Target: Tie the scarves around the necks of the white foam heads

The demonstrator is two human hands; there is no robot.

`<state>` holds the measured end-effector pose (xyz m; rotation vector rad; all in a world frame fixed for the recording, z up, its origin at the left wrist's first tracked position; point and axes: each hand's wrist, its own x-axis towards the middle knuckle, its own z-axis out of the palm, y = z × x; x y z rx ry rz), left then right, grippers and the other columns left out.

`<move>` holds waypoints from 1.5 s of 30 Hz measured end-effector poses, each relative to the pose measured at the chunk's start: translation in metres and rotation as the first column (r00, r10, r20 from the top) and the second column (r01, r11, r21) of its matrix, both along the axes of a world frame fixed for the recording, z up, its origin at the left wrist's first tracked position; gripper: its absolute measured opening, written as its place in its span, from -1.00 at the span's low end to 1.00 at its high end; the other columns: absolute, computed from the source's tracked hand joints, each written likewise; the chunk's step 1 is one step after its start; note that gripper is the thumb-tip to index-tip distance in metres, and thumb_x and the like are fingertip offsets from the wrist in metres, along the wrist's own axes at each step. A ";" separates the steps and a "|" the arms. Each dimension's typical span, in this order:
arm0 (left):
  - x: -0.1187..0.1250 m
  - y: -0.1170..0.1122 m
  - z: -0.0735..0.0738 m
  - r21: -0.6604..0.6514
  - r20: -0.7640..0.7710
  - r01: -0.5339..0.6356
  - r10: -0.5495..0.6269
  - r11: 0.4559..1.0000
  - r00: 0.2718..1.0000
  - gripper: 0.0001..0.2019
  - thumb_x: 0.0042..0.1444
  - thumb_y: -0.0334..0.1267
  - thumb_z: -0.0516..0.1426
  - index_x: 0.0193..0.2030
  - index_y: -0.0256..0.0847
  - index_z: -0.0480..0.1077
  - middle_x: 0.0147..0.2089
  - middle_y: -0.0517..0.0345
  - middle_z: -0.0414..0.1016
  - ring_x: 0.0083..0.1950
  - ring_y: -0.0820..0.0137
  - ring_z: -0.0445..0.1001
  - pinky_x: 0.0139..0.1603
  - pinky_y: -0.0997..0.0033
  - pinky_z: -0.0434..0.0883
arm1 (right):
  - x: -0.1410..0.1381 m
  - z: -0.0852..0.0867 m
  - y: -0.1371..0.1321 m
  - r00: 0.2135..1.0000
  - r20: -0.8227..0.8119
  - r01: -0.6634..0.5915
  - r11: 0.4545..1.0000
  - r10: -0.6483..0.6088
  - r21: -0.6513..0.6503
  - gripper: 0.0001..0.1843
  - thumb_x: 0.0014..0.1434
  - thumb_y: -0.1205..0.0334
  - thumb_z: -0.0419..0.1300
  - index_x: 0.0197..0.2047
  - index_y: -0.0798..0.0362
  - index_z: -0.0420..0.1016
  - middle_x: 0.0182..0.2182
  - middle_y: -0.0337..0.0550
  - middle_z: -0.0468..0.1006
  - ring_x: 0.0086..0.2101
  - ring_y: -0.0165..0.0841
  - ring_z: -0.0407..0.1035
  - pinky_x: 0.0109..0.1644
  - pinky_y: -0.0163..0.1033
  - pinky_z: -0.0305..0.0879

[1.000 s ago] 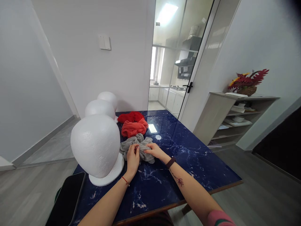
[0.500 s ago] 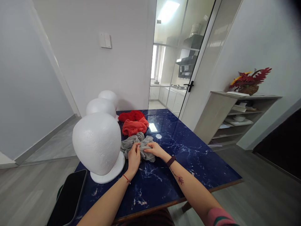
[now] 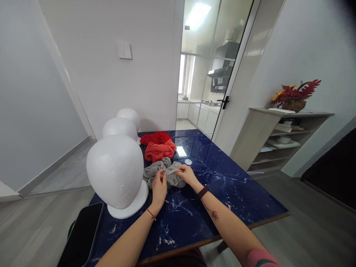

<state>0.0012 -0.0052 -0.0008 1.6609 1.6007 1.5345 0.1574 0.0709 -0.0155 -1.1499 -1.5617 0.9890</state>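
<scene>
Two bare hands meet over a grey cloth [image 3: 172,180] that lies bunched on a blue marbled table [image 3: 230,196]. The left hand [image 3: 159,189] pinches it between thumb and fingers near its middle; the right hand [image 3: 189,175] pinches a fold at its right side. A narrow strip of the fabric runs between the two sets of fingertips, and the rest spreads beneath and beyond them, reaching left of the left fingers. Just behind the grey cloth lie a coral cloth [image 3: 160,150] and then a red cloth [image 3: 157,137]. To the left, three white foam heads [image 3: 115,172] stand in a row, with a phone [image 3: 80,233] nearest the viewer.
</scene>
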 end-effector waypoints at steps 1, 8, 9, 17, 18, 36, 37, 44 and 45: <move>0.000 0.000 0.000 0.006 0.005 -0.006 0.006 1.000 1.000 -0.79 0.21 -0.16 -0.04 -0.15 -0.19 0.33 -0.48 0.24 0.35 -0.45 0.39 0.37 -0.34 0.38 0.30 | 0.000 0.000 0.000 1.000 -0.020 -0.002 1.000 0.001 -0.009 -0.85 -0.19 0.22 0.29 -0.50 0.12 0.51 -0.49 -0.23 0.46 -0.41 -0.39 0.25 -0.29 -0.28 0.18; 0.000 0.003 -0.002 0.063 -0.022 0.049 -0.048 0.997 0.999 -0.80 0.21 -0.26 -0.05 -0.18 -0.20 0.38 -0.27 0.08 0.44 -0.23 0.33 0.43 -0.19 0.30 0.35 | -0.005 0.008 -0.007 0.973 -0.207 -0.119 0.990 0.101 -0.075 -0.77 -0.10 0.14 0.23 -0.42 0.14 0.50 -0.48 -0.23 0.48 -0.44 -0.42 0.28 -0.32 -0.31 0.19; 0.001 0.004 -0.003 0.068 -0.040 0.066 -0.064 0.995 0.997 -0.79 0.21 -0.27 -0.05 -0.20 -0.20 0.39 -0.25 0.07 0.44 -0.21 0.33 0.43 -0.16 0.30 0.35 | -0.005 0.009 -0.007 0.967 -0.234 -0.117 0.990 0.097 -0.075 -0.77 -0.09 0.13 0.23 -0.40 0.12 0.50 -0.46 -0.23 0.48 -0.43 -0.42 0.29 -0.30 -0.31 0.20; 0.003 0.006 -0.007 0.011 -0.076 0.114 -0.113 0.993 0.991 -0.88 0.12 -0.34 0.01 -0.36 -0.20 0.36 -0.33 0.16 0.36 -0.34 0.40 0.35 -0.30 0.39 0.31 | -0.006 0.009 -0.007 0.940 -0.334 -0.107 0.988 0.065 -0.108 -0.75 -0.09 0.10 0.21 -0.35 0.09 0.46 -0.43 -0.24 0.49 -0.43 -0.43 0.31 -0.30 -0.32 0.22; 0.003 0.005 -0.005 0.007 -0.073 0.104 -0.103 0.995 0.992 -0.89 0.11 -0.34 0.02 -0.39 -0.20 0.33 -0.35 0.18 0.34 -0.36 0.41 0.33 -0.32 0.40 0.29 | -0.006 0.008 -0.007 0.942 -0.329 -0.101 0.989 0.059 -0.112 -0.75 -0.09 0.10 0.22 -0.37 0.09 0.45 -0.45 -0.24 0.48 -0.45 -0.43 0.30 -0.32 -0.32 0.22; -0.004 0.000 0.003 0.142 -0.160 -0.172 0.194 0.975 0.968 -0.78 -0.03 -0.56 -0.06 -0.34 -0.15 0.24 -0.27 0.14 0.27 -0.16 0.29 0.31 -0.08 0.19 0.30 | -0.016 0.003 -0.021 0.911 0.393 -0.259 0.917 0.128 0.302 0.01 -0.15 0.21 0.34 0.32 -0.02 -0.04 0.28 0.02 -0.01 0.25 -0.18 -0.06 0.30 -0.02 -0.04; -0.003 0.000 0.003 0.159 -0.181 -0.163 0.191 0.974 0.965 -0.77 -0.03 -0.57 -0.06 -0.33 -0.15 0.25 -0.27 0.13 0.29 -0.14 0.28 0.30 -0.05 0.16 0.29 | -0.020 0.004 -0.023 0.895 0.422 -0.288 0.911 0.146 0.296 0.04 -0.15 0.21 0.34 0.34 -0.02 -0.10 0.31 0.04 -0.09 0.27 -0.16 -0.09 0.29 -0.01 -0.02; 0.007 -0.008 0.006 0.209 -0.266 -0.004 0.060 0.978 0.962 -0.78 -0.01 -0.58 -0.05 -0.35 -0.20 0.30 -0.26 0.08 0.33 -0.15 0.27 0.27 -0.09 0.19 0.31 | -0.048 -0.003 -0.032 0.689 0.694 -0.498 0.833 0.210 0.243 -0.47 0.03 0.31 0.17 0.11 0.16 0.32 0.06 0.13 0.37 0.01 -0.19 0.32 0.02 -0.15 0.30; 0.008 -0.008 0.006 0.217 -0.271 0.028 0.033 0.976 0.962 -0.77 -0.01 -0.58 -0.05 -0.35 -0.20 0.30 -0.26 0.08 0.33 -0.16 0.28 0.28 -0.09 0.21 0.31 | -0.052 -0.005 -0.033 0.661 0.724 -0.489 0.846 0.199 0.214 -0.61 0.04 0.34 0.14 -0.01 0.19 0.42 -0.09 0.12 0.48 -0.09 -0.20 0.38 -0.04 -0.16 0.32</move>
